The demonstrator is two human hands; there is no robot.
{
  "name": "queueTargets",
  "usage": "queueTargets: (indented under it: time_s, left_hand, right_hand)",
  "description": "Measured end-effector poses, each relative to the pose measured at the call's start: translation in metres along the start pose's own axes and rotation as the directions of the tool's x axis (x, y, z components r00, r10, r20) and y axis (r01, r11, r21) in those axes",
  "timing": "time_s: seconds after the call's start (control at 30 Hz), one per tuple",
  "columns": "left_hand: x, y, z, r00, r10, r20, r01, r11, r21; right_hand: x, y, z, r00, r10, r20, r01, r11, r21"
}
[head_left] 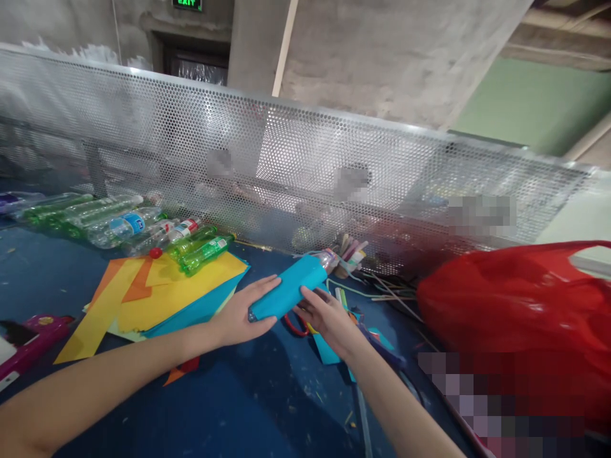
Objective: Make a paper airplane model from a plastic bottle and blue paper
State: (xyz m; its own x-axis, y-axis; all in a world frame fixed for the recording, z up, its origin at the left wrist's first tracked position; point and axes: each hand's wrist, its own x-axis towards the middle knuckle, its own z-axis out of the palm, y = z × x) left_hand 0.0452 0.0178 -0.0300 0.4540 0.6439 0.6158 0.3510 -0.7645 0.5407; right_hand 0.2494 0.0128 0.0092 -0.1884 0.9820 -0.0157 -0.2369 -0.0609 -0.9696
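Note:
A plastic bottle wrapped in turquoise paper (289, 287) lies tilted on the blue table (229, 407), its clear neck pointing up and right. My left hand (243, 315) cups the bottle's lower end, fingers curled round it. My right hand (324, 315) presses its fingers against the wrapped side from the right. Red-handled scissors (296, 324) lie just under the bottle between my hands. Scraps of turquoise paper (327, 350) lie under my right hand.
Yellow, orange and turquoise paper sheets (162, 289) lie at left. Several empty plastic bottles (124, 226) lie along a perforated metal screen (305, 172). A red plastic bag (515, 318) fills the right side. A pink tool (33, 337) lies at far left. Sticks and straws (363, 273) lie behind the bottle.

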Motion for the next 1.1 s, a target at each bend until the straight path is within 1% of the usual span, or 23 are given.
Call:
queueTargets:
  time_s: [0.27, 0.5, 0.87, 1.1]
  left_hand:
    - [-0.0017, 0.0034, 0.0016, 1.0, 0.027, -0.002, -0.027, 0.998, 0.053]
    - [-0.0021, 0.0039, -0.0018, 1.0, 0.02, 0.019, -0.022, 0.997, 0.069]
    - [-0.0014, 0.0022, -0.0013, 0.999, 0.007, 0.041, -0.01, 0.998, 0.062]
    - [-0.0007, 0.0, -0.0005, 0.996, -0.034, 0.08, 0.027, 0.996, 0.084]
  right_hand:
    - [0.0014, 0.0024, 0.0003, 0.997, -0.039, -0.066, 0.039, 0.999, 0.01]
    - [-0.0011, 0.0019, 0.0028, 0.993, -0.108, -0.044, 0.106, 0.993, -0.056]
    - [-0.0019, -0.0002, 0.0032, 0.993, -0.108, -0.055, 0.102, 0.99, -0.095]
    - [-0.0019, -0.0012, 0.0015, 0.993, -0.106, -0.054, 0.1, 0.99, -0.099]
